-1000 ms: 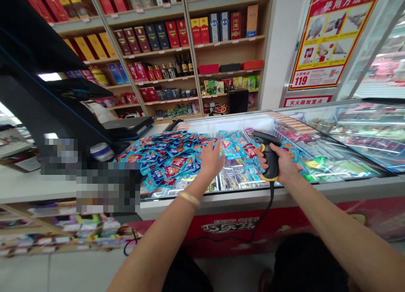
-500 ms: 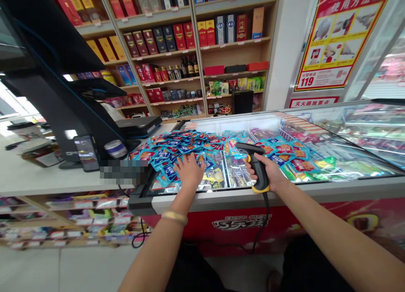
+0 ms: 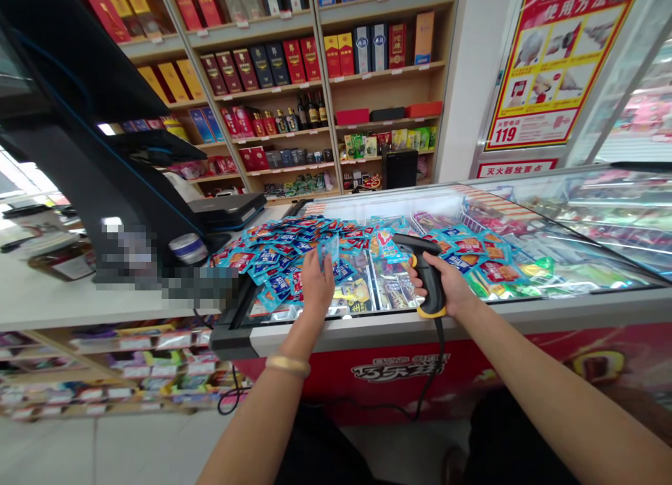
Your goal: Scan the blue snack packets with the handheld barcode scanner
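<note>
Head view: left hand [image 3: 316,287], flat on pile [image 3: 273,257] half second ago, now pinches one packet [image 3: 330,248], lifted clear. Right hand [image 3: 449,289] fully wrapped round scanner [image 3: 428,275], just right of it.

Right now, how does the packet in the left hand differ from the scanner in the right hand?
The packet is flat and light blue; the scanner is bulky and black with yellow trim. The left hand pinches the packet by its fingertips, above the pile of packets; the right hand wraps around the scanner's handle. A cable hangs from the scanner; the packet has none. Both are held over the freezer's glass lid.
</note>
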A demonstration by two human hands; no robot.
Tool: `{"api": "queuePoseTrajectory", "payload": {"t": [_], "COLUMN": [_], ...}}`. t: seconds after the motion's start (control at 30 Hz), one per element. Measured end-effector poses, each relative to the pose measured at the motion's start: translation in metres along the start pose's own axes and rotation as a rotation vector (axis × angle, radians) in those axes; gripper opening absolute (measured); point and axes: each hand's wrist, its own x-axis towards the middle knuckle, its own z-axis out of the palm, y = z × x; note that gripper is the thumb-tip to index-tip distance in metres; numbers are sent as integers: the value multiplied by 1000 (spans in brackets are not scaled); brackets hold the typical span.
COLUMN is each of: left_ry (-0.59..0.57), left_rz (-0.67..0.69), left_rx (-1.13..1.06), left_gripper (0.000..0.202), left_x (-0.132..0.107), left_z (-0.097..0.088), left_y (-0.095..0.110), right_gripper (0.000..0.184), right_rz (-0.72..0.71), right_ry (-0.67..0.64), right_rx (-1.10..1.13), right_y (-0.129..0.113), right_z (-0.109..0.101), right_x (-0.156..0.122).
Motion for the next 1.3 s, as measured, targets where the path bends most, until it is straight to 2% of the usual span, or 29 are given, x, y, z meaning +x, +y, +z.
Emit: {"api": "queuePoseTrajectory", "payload": {"t": [0.17, 0.3, 0.97, 1.07, 1.17, 1.23, 1.3], "left_ry": [-124, -193, -182, -220, -295, -357, -426], "left_rz": [-137, -173, -74, -11, 147, 261, 339], "left_rx": [-144, -169, -35, -20, -68, -137, -189], "left_gripper": [12, 23, 28, 31, 37, 42, 45], "left_x": [-1, -5, -6, -5, -3, -2, -1], "left_z": [5, 9, 8, 5, 7, 18, 37], "left_y": [1, 6, 6, 7, 19, 36, 57], "right_gripper": [18, 19, 22, 19, 18, 17, 17], "right_rz": [12, 49, 108, 45, -75, -158, -223], "right_ry": [-79, -137, -178, -150, -57, 17, 82], "right_rx": [-31, -72, -120, -71, -29, -22, -32], "right_y": [0, 0, 2, -1, -13, -26, -42], "right_z": [1, 2, 1, -2, -14, -28, -45], "right_x": [-2, -3, -2, -2, -4, -7, -11]}}
